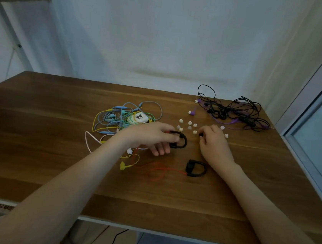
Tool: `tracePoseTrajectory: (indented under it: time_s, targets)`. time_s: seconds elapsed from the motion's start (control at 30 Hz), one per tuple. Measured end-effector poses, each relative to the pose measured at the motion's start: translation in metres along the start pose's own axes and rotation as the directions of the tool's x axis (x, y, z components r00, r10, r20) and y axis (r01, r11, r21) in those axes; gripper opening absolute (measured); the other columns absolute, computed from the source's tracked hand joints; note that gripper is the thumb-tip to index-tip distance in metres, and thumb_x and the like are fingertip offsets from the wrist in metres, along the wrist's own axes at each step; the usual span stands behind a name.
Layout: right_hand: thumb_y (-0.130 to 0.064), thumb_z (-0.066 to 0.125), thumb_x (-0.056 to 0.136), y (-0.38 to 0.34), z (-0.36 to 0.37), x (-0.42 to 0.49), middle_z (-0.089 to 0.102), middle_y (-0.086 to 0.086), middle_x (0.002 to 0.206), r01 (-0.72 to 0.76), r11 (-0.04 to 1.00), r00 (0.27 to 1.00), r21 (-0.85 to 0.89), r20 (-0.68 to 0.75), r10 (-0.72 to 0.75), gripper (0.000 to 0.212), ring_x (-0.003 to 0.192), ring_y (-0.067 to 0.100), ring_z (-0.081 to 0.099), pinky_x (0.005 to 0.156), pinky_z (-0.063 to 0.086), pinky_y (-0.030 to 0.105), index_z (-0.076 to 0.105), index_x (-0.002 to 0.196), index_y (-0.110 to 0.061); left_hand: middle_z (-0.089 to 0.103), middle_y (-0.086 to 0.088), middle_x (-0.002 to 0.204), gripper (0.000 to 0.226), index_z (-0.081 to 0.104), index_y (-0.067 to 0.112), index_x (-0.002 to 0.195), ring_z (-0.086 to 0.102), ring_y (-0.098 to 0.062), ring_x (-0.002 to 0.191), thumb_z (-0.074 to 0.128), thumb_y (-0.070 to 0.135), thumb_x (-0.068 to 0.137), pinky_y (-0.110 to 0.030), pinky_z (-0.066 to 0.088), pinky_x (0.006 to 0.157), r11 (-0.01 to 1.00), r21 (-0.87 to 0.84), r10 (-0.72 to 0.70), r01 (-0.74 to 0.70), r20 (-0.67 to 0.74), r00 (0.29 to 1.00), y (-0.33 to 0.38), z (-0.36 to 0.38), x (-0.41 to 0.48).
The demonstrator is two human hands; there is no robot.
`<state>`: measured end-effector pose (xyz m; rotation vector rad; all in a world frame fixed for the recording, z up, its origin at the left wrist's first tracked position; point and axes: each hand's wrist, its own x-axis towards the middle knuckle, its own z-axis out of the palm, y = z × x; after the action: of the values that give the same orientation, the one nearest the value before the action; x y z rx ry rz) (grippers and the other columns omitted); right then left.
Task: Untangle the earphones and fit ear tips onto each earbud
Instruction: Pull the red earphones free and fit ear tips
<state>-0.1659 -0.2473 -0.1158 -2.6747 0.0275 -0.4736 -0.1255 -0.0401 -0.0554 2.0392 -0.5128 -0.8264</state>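
Note:
My left hand point(152, 137) grips a black ear-hook earbud point(181, 141) just above the wooden table point(52, 149). Its red cable point(158, 170) runs down to a second black ear-hook earbud point(196, 168) lying flat near my right wrist. My right hand point(213, 144) has its fingers curled and pinches a small dark ear tip point(201, 135). Several loose white ear tips point(189, 127) lie scattered between and behind my hands.
A tangle of blue, green and yellow earphones point(122, 119) with a white case point(139, 117) lies left of centre. A black and purple cable tangle point(233, 112) sits at the back right. A yellow plug point(123, 165) and white cable point(90, 139) lie by my left forearm.

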Motion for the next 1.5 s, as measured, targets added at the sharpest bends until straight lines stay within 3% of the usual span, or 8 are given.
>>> tracePoseTrajectory:
  time_s: [0.27,0.43,0.6,0.8,1.0,1.23,1.37,1.5]
  targets:
    - [-0.003,0.046,0.092,0.002,0.002,0.001,0.055,0.002,0.103,0.045,0.999,0.999,-0.017,-0.015,-0.046,0.015,0.101,0.019,0.047,0.083,0.039,0.027,0.054,0.102,-0.011,0.063,-0.007,0.068,0.014,0.060,0.008,0.106,0.058,-0.016,0.058,0.049,0.011,0.098,-0.022,0.046,0.050,0.905,-0.375,0.157,-0.199,-0.139,0.978,-0.017,0.017,0.017]
    - [-0.009,0.053,0.095,-0.006,-0.008,-0.003,0.049,-0.011,0.095,-0.010,0.963,0.990,0.269,-0.133,0.048,0.012,0.089,0.001,0.045,0.079,0.034,0.007,0.060,0.103,-0.014,0.067,-0.006,0.072,0.017,0.062,0.010,0.105,0.057,-0.015,0.057,0.053,0.008,0.091,-0.023,0.044,0.048,0.764,-0.543,0.262,-0.348,-0.232,0.937,-0.028,0.015,0.017]
    - [-0.009,0.055,0.093,-0.028,-0.009,-0.007,0.057,-0.008,0.095,0.031,0.860,0.991,0.509,-0.126,0.039,0.012,0.091,-0.004,0.052,0.076,0.038,0.005,0.061,0.096,-0.020,0.071,-0.004,0.084,0.018,0.056,0.010,0.110,0.059,-0.012,0.059,0.055,0.005,0.092,-0.021,0.045,0.050,0.788,-0.510,0.279,-0.344,-0.202,0.939,-0.027,0.018,0.019]
    - [0.002,0.052,0.092,-0.039,-0.010,-0.011,0.063,-0.008,0.095,0.014,0.725,1.000,0.689,-0.025,0.005,0.026,0.091,-0.003,0.060,0.080,0.046,0.012,0.059,0.097,-0.022,0.068,-0.002,0.071,0.017,0.055,0.014,0.110,0.057,-0.012,0.056,0.056,0.013,0.092,-0.022,0.043,0.049,0.814,-0.445,0.321,-0.372,-0.190,0.928,-0.025,0.022,0.019]
    - [-0.002,0.052,0.094,-0.038,-0.010,-0.014,0.065,-0.007,0.095,0.005,0.722,1.000,0.692,0.011,-0.017,0.024,0.091,0.001,0.061,0.078,0.049,0.016,0.059,0.099,-0.024,0.066,-0.002,0.064,0.019,0.058,0.011,0.103,0.059,-0.012,0.055,0.059,0.023,0.087,-0.019,0.044,0.049,0.769,-0.528,0.303,-0.361,-0.196,0.933,-0.025,0.025,0.020]
    - [-0.008,0.051,0.095,-0.037,-0.015,-0.015,0.058,-0.010,0.092,0.026,0.718,0.949,0.696,-0.243,0.202,0.025,0.086,0.003,0.057,0.076,0.048,0.020,0.052,0.098,-0.033,0.071,-0.004,0.077,0.022,0.057,0.006,0.112,0.065,-0.011,0.064,0.050,-0.001,0.092,-0.018,0.052,0.057,0.696,-0.639,0.298,-0.326,-0.156,0.942,-0.024,0.022,0.015]
    - [-0.002,0.054,0.093,-0.043,-0.014,-0.021,0.058,-0.009,0.093,0.123,0.718,0.952,0.685,-0.285,0.108,0.027,0.089,0.004,0.059,0.079,0.049,0.020,0.051,0.100,-0.028,0.066,-0.002,0.068,0.013,0.060,0.007,0.104,0.060,-0.010,0.056,0.054,0.007,0.092,-0.019,0.050,0.049,0.726,-0.628,0.248,-0.279,-0.139,0.959,-0.022,0.024,0.014]
    - [0.004,0.056,0.090,-0.047,-0.014,-0.024,0.061,-0.011,0.087,0.141,0.697,0.979,0.703,-0.206,0.009,0.033,0.087,0.002,0.061,0.077,0.049,0.017,0.054,0.092,-0.029,0.069,-0.004,0.076,0.020,0.059,0.011,0.094,0.066,-0.015,0.060,0.060,0.025,0.080,-0.023,0.051,0.044,0.735,-0.606,0.260,-0.303,-0.160,0.952,-0.021,0.024,0.011]
